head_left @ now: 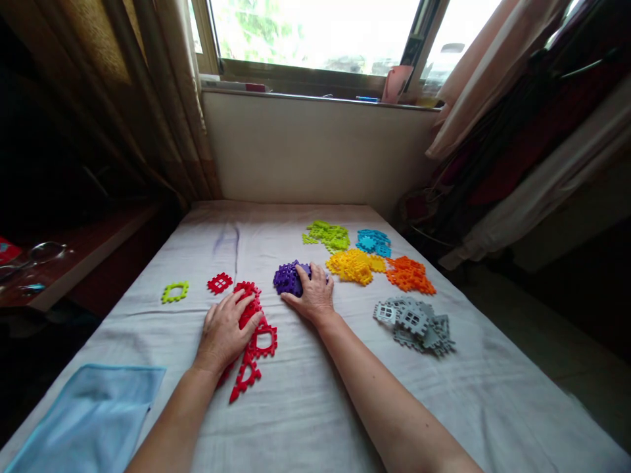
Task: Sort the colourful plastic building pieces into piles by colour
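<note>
Two hands, fingers loosely curled: left (227, 325) over red pieces (265, 340), right (314, 293) over purple pieces (288, 278); grip unclear.

Plastic piece piles, total seven: one lime-green pile (328, 235), one blue pile (373, 244), one yellow pile (352, 266), one orange pile (410, 274), one gray pile (417, 323), one purple pile (286, 278) and one red pile (253, 353). Pieces overlap; count per pile cannot be determined. Separate pieces, total two: one lime-green frame (165, 293), one red tile (219, 283). Hands, total two: one left hand (224, 330), one right hand (314, 295). Pink cup (395, 84): one. Light-blue cloth (91, 414): one.
</note>
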`<action>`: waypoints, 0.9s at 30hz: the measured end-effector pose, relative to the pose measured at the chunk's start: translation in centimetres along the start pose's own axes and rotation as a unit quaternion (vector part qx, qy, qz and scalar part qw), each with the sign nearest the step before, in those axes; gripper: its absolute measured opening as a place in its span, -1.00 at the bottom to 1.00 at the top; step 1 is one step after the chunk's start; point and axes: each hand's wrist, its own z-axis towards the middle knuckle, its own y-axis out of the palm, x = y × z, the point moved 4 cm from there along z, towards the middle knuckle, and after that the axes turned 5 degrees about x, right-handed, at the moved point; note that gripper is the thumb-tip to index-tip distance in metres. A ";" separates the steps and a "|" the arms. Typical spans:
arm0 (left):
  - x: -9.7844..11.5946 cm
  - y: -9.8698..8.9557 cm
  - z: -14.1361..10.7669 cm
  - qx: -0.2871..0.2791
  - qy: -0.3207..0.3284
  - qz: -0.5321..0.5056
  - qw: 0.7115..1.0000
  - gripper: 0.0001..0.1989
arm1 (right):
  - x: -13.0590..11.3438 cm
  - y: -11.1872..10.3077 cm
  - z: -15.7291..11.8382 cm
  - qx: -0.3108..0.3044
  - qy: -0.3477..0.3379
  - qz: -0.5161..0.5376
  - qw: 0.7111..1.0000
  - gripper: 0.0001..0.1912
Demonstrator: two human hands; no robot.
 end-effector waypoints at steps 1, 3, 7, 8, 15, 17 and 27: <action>0.1 0.0 0.0 0.002 0.000 -0.002 1.000 -0.55 | -0.4 0.3 0.7 0.001 0.004 -0.001 1.000 -0.14; 0.2 -0.1 -0.2 0.008 0.000 -0.004 1.000 -0.57 | -1.3 0.9 2.2 0.004 0.011 -0.002 1.000 -0.16; 0.3 -0.1 -0.4 0.022 -0.003 -0.007 1.000 -0.59 | -2.4 2.0 5.3 0.000 0.016 0.001 1.000 -0.18; 0.3 -0.1 -0.4 0.023 -0.004 -0.008 1.000 -0.60 | -2.6 2.2 6.0 -0.002 0.018 0.003 1.000 -0.18; 0.3 -0.2 -0.4 0.015 -0.016 -0.010 1.000 -0.61 | -2.8 3.8 11.0 -0.008 0.031 0.000 0.999 -0.20; 0.3 -0.2 -0.5 0.012 -0.019 -0.010 1.000 -0.61 | -2.7 4.1 12.1 -0.008 0.034 -0.001 0.999 -0.21; 0.0 0.0 -0.5 0.004 -0.022 -0.019 1.000 -0.60 | -2.4 4.9 14.6 -0.016 0.022 0.015 1.000 -0.19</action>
